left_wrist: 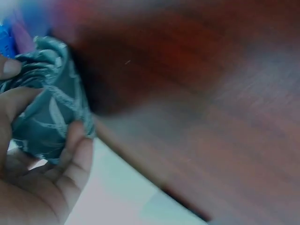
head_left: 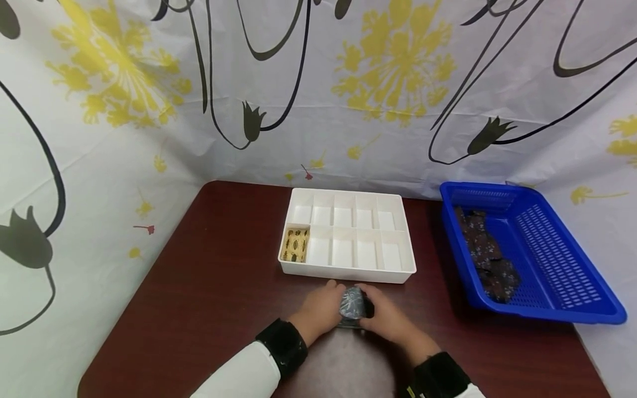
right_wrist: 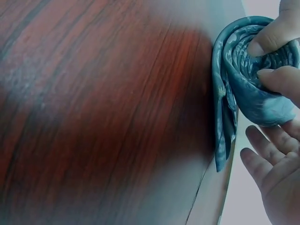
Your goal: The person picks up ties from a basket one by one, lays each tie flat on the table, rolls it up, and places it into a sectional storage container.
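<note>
Both hands hold a rolled grey-blue patterned cloth [head_left: 352,304] on the dark wooden table [head_left: 209,287], just in front of the white divided tray [head_left: 348,275]. My left hand [head_left: 329,305] grips the roll from the left and my right hand [head_left: 374,309] from the right. In the left wrist view the left hand [left_wrist: 42,101] curls round the teal roll [left_wrist: 56,93]. In the right wrist view the right hand [right_wrist: 265,61] pinches the coiled end of the roll [right_wrist: 239,89]; a loose strip hangs below it.
One front-left compartment of the tray holds a yellow patterned roll [head_left: 296,245]; the other compartments look white. A blue plastic basket [head_left: 552,260] at the right holds several dark patterned cloths [head_left: 485,257]. A flowered sheet [head_left: 318,83] walls the back and sides.
</note>
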{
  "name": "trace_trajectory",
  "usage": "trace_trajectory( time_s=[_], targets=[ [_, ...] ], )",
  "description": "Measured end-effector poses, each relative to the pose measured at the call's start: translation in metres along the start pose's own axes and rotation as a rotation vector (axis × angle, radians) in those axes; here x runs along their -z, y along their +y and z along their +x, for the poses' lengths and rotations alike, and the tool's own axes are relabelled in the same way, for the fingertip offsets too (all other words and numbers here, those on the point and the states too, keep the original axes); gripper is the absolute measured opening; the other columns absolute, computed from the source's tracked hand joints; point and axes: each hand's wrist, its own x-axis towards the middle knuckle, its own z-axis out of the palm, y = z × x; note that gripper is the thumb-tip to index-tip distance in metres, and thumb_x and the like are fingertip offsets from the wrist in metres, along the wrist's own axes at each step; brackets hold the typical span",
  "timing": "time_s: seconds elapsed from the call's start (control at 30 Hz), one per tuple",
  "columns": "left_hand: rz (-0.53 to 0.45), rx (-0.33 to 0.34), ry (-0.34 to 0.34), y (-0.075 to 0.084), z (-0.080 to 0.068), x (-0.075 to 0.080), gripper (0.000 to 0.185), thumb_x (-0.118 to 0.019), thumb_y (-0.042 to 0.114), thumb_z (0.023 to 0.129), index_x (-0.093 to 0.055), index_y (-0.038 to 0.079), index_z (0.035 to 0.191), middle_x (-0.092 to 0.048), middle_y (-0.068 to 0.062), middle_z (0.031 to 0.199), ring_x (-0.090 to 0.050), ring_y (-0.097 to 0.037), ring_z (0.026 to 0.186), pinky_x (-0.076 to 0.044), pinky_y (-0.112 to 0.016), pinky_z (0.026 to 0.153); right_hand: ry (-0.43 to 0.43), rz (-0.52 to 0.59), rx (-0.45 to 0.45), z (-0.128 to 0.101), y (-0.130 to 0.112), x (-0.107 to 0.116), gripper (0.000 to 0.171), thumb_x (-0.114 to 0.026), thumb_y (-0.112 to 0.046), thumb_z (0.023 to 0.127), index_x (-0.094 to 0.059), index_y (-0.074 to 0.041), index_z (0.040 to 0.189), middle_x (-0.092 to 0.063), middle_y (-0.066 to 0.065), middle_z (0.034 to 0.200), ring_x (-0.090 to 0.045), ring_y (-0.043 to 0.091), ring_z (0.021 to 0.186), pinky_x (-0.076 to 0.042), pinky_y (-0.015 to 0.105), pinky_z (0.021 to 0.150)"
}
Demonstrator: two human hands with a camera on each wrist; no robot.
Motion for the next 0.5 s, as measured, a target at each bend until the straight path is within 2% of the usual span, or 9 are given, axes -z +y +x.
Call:
trace_trajectory(
  time_s=[0.1, 0.17, 0.23, 0.3, 0.4, 0.5],
  targets=[
    [0.046, -0.007, -0.018, 0.002, 0.001, 0.003, 0.044, -0.078, 0.017, 0.075, -0.059, 0.009, 0.113, -0.053, -0.004, 0.097, -0.058, -0.015, 0.078, -0.051, -0.03, 0.063, 0.006, -0.021, -0.018, 0.0, -0.001, -0.001, 0.07, -0.075, 0.006, 0.067, -0.049, 0.006, 0.132, -0.055, 0.02, 0.128, -0.053, 0.03, 0.114, -0.047, 0.04, 0.091],
    [0.009, -0.041, 0.005, -0.001, 0.0, 0.001, 0.046, -0.077, 0.016, 0.075, -0.058, 0.011, 0.116, -0.052, -0.004, 0.098, -0.057, -0.014, 0.077, -0.05, -0.029, 0.063, 0.009, -0.011, -0.015, -0.001, 0.002, -0.002, 0.067, -0.074, 0.006, 0.067, -0.051, 0.006, 0.129, -0.057, 0.018, 0.125, -0.054, 0.028, 0.111, -0.048, 0.04, 0.09],
    [-0.102, -0.079, 0.033, -0.007, -0.002, -0.003, 0.052, -0.077, 0.014, 0.072, -0.055, 0.011, 0.12, -0.052, -0.004, 0.103, -0.057, -0.014, 0.081, -0.05, -0.027, 0.067, 0.009, 0.021, -0.01, -0.002, 0.005, -0.004, 0.064, -0.073, 0.008, 0.067, -0.052, 0.006, 0.127, -0.059, 0.017, 0.12, -0.055, 0.026, 0.106, -0.049, 0.037, 0.087],
    [-0.276, -0.109, 0.063, -0.015, -0.004, -0.011, 0.062, -0.077, 0.008, 0.068, -0.051, 0.01, 0.125, -0.051, -0.006, 0.11, -0.056, -0.014, 0.089, -0.05, -0.027, 0.075, 0.003, 0.075, -0.01, -0.004, 0.01, -0.005, 0.063, -0.072, 0.01, 0.066, -0.052, 0.007, 0.126, -0.059, 0.017, 0.117, -0.056, 0.026, 0.1, -0.051, 0.033, 0.08],
    [-0.534, -0.105, 0.079, -0.023, -0.005, -0.02, 0.073, -0.077, 0.002, 0.062, -0.047, 0.008, 0.128, -0.048, -0.007, 0.12, -0.052, -0.016, 0.103, -0.046, -0.029, 0.089, -0.016, 0.167, -0.02, -0.005, 0.015, -0.006, 0.063, -0.069, 0.013, 0.067, -0.05, 0.009, 0.126, -0.058, 0.019, 0.115, -0.057, 0.027, 0.093, -0.053, 0.029, 0.068],
    [-0.663, -0.096, 0.088, -0.026, -0.006, -0.025, 0.072, -0.077, -0.002, 0.062, -0.048, 0.004, 0.127, -0.048, -0.007, 0.121, -0.05, -0.018, 0.107, -0.044, -0.032, 0.095, -0.028, 0.211, -0.025, -0.005, 0.019, -0.006, 0.062, -0.068, 0.014, 0.068, -0.049, 0.009, 0.127, -0.057, 0.021, 0.115, -0.057, 0.028, 0.093, -0.053, 0.028, 0.065]
  ],
)
